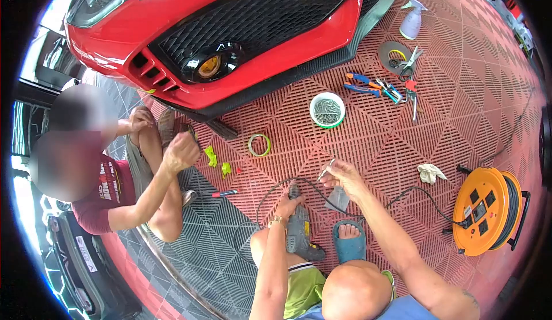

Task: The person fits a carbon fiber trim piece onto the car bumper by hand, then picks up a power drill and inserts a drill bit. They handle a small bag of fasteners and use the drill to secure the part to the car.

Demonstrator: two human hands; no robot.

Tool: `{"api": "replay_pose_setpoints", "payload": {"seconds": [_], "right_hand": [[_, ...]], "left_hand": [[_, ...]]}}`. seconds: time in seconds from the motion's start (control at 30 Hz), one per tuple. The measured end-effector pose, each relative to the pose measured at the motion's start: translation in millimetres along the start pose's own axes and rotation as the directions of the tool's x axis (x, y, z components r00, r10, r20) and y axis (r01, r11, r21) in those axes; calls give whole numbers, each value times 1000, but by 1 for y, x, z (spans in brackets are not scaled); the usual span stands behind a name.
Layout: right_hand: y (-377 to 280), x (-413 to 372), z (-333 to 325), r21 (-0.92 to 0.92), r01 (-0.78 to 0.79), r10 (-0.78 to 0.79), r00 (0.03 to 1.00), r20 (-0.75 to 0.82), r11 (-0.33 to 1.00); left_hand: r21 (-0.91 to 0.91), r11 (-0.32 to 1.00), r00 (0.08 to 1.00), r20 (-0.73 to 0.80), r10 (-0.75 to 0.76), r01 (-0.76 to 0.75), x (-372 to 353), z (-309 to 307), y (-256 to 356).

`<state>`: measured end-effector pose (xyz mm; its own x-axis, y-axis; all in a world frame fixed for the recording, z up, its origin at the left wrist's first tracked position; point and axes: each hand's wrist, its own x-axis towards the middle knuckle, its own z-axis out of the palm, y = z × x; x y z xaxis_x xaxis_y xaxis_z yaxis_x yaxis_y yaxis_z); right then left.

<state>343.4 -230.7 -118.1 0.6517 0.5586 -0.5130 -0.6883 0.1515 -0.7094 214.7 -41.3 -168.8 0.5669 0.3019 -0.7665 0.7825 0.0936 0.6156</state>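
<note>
My left hand [286, 207] is closed around the front of a grey corded power drill [298, 232], just behind its chuck [294, 191]. The drill lies between my legs with its chuck pointing away from me. Between the fingertips of my right hand [344, 176] I pinch a thin, shiny metal piece [326, 169], too small to tell its exact kind. Below that hand, a small clear plastic bag [338, 198] lies on the floor beside my sandal [349, 242]. A black cord [402, 193] runs from the drill area to the orange cable reel [477, 211].
A red car's front bumper [322, 50] overhangs the far side. A person [123, 176] sits at left. The slatted floor [368, 142] holds a bowl of screws [327, 110], pliers [363, 84], scissors [409, 61], tape rolls [259, 145], a spray bottle [412, 21] and a crumpled cloth [430, 173].
</note>
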Motion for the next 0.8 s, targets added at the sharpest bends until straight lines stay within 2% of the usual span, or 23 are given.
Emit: {"api": "replay_pose_setpoints", "payload": {"seconds": [0.07, 0.13, 0.2, 0.27, 0.33, 0.37, 0.4, 0.47, 0.5, 0.53, 0.6, 0.7, 0.8], "right_hand": [[3, -4, 1, -11, 40, -40, 999, 22, 999], [-10, -17, 12, -74, 109, -107, 994, 37, 991], [-24, -31, 29, -59, 167, -163, 984, 67, 984], [-42, -48, 48, -45, 211, -205, 972, 112, 976], [-63, -66, 75, -79, 261, -238, 946, 219, 962], [-65, -74, 87, -39, 227, -209, 941, 266, 973], [-64, -79, 99, -28, 207, -191, 939, 286, 978], [-58, -87, 119, 23, 161, -156, 896, 416, 987], [-55, -89, 125, -15, 160, -135, 879, 458, 987], [-49, -88, 128, -13, 148, -125, 877, 464, 989], [-38, -87, 130, -95, 108, -40, 843, 536, 990], [-33, -92, 129, -127, 58, 18, 849, 527, 990], [-32, -96, 130, -137, 35, 41, 855, 516, 990]], "left_hand": [[47, 999, 999, 33, 26, -27, 9, -9, -22], [-21, 991, 990, 33, 135, -135, -5, -15, -22], [-45, 991, 989, 73, 131, -128, -61, -22, 21], [-58, 958, 959, 27, 283, -281, -112, -30, 49], [56, 966, 966, -37, 255, -253, -177, -41, 88], [200, 930, 944, -60, 324, -307, -195, -46, 93], [-168, 904, 911, 64, 407, -393, -187, -52, 55], [-344, 889, 913, 163, 374, -302, -210, -50, 51], [-358, 874, 887, 203, 415, -327, -213, -50, 38], [-394, 889, 911, 230, 341, -233, -221, -49, 33], [-347, 905, 879, 312, 360, -247, -220, -50, 13], [-412, 889, 915, 246, 319, -199, -221, -45, 1], [-395, 893, 904, 266, 334, -213, -223, -46, 2]]}}
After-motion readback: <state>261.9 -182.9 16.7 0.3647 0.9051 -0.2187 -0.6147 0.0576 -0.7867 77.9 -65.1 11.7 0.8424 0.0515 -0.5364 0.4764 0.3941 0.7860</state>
